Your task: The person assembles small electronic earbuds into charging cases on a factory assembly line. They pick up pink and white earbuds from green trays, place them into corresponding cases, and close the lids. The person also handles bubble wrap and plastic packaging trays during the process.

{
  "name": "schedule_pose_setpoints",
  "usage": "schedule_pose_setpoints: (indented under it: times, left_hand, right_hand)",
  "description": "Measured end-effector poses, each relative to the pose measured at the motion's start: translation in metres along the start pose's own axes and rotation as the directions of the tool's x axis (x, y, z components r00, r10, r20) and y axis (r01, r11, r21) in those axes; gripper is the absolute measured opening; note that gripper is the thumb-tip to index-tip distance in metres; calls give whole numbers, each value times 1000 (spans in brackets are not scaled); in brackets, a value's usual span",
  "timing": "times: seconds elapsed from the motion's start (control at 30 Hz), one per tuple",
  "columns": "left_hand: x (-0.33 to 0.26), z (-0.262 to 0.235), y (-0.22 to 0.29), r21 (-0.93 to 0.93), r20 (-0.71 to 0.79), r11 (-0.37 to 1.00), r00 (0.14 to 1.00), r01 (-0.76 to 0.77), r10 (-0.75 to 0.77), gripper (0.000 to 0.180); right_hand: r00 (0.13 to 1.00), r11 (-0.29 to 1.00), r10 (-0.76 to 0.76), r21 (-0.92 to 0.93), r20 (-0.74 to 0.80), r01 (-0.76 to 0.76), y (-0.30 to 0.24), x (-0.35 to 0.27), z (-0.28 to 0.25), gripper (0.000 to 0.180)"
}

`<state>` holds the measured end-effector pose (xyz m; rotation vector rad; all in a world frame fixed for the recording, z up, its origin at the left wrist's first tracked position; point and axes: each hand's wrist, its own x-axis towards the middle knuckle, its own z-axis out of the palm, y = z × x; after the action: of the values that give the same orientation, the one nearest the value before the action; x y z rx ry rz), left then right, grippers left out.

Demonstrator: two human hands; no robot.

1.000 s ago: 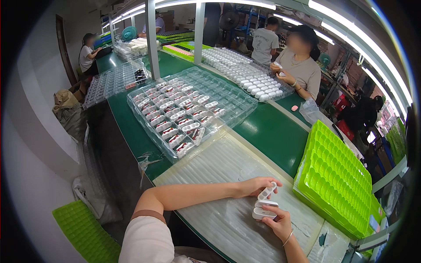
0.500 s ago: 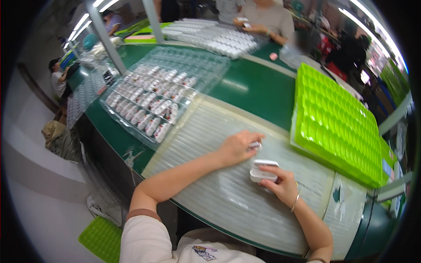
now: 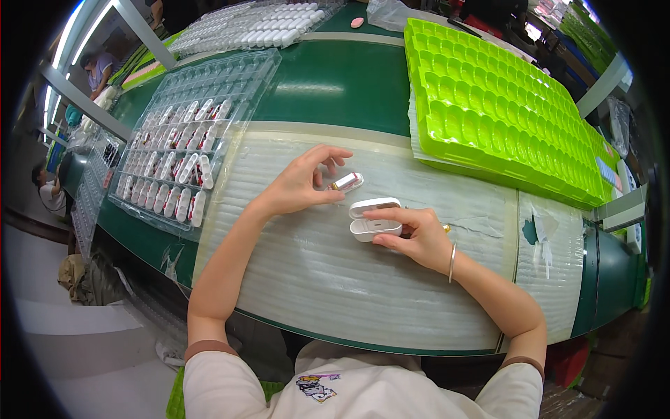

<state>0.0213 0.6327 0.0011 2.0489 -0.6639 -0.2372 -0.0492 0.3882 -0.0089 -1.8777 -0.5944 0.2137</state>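
My right hand (image 3: 423, 241) holds a white earbud charging case (image 3: 375, 229) with its lid raised, thumb on the near side and fingers over the right part. To its upper left, my left hand (image 3: 305, 183) has its fingers apart, the thumb and forefinger spread. Just off its fingertips is a small white shell (image 3: 352, 183) with a silvery block and a bit of red in it. Whether the thumb touches that shell is hard to see. A grey-white ribbed mat (image 3: 300, 279) lies under both hands.
Left of the mat, a clear plastic tray (image 3: 244, 78) carries rows of white shells with red parts (image 3: 167, 166). Bright green moulded trays (image 3: 488, 91) are stacked at the right. More white pieces (image 3: 286, 24) fill trays at the back. A metal post (image 3: 87, 101) stands at far left.
The view has turned, so the bench sits further left and higher. My left fingers have spread from around the small white shell. The right hand still holds the raised-lid case.
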Motion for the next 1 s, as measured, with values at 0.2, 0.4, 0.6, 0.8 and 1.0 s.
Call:
schedule_pose_setpoints:
  times: [0.2, 0.4, 0.6, 0.8, 1.0]
  left_hand:
    - [0, -3, 4, 28, -73, 998, 996, -50, 52, 46]
    - [0, 22, 8, 153, -109, 987, 992, -41, 58, 44]
    - [2, 15, 12, -657, -118, 748, 968, 93, -223, 40]
    - [3, 18, 10, -829, -91, 557, 973, 44, -212, 36]
    - [2, 19, 5, -893, -30, 438, 959, 100, -280, 31]
  right_hand:
    - [1000, 1000, 14, 0, 6, -14, -1, 1, 0, 33]
    - [1000, 1000, 7, -2, -3, -7, 2, 1, 0, 33]
    - [998, 998, 47, -52, 41, -45, -6, 0, -5, 34]
    - [1000, 1000, 25, -16, 9, -25, -4, 1, -2, 34]
    - [999, 999, 44, -16, 23, -43, -2, 1, -3, 35]
